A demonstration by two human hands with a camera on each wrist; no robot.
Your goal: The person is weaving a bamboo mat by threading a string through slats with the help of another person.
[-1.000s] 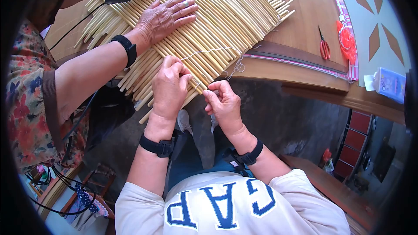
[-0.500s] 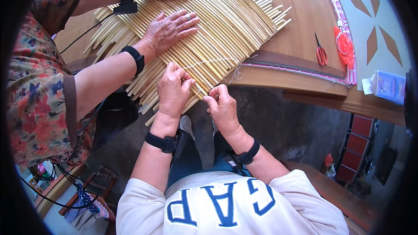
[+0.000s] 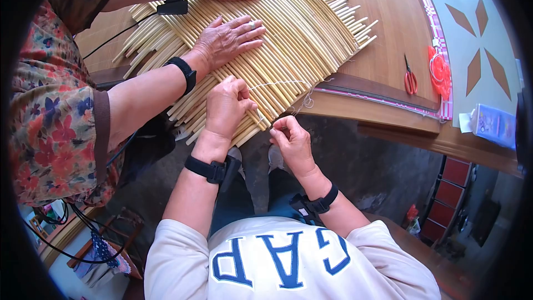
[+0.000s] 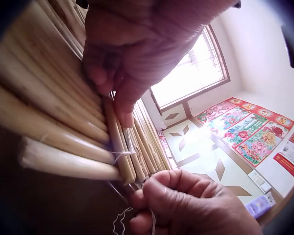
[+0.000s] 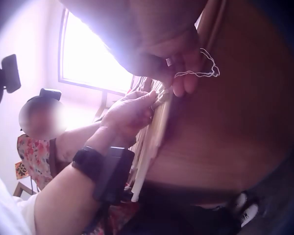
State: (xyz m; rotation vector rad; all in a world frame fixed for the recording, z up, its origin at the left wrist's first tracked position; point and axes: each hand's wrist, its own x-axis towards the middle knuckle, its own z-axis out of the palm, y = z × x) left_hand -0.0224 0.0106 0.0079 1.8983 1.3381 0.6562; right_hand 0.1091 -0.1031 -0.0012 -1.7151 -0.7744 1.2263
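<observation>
A mat of pale straw-coloured stalks [image 3: 288, 39], with crossing layers, lies over the table corner. Thin white string [image 3: 277, 83] runs across it and trails in loose loops at its near edge. At the mat's near corner my left hand [image 3: 226, 108] pinches the string between curled fingers and thumb, close over the stalk ends. Just right of the corner, my right hand [image 3: 292, 143] pinches string too; a loop of the string [image 5: 213, 71] hangs out of its fingers. In the left wrist view, string [image 4: 123, 154] wraps round the stalk ends; the right fingertips are right beside them.
Another person's two hands [image 3: 230, 41] lie flat on the mat, left of my hands. Red-handled scissors [image 3: 410, 82], a red plastic bag [image 3: 440, 72] and a purple-white tissue pack [image 3: 494, 126] lie on the wooden table [image 3: 383, 22] to the right.
My left hand has shifted slightly right, its thumb pointing more to the right. My right hand has moved right and down, a little away from the stalk ends. The other person's hands stay on the mat.
</observation>
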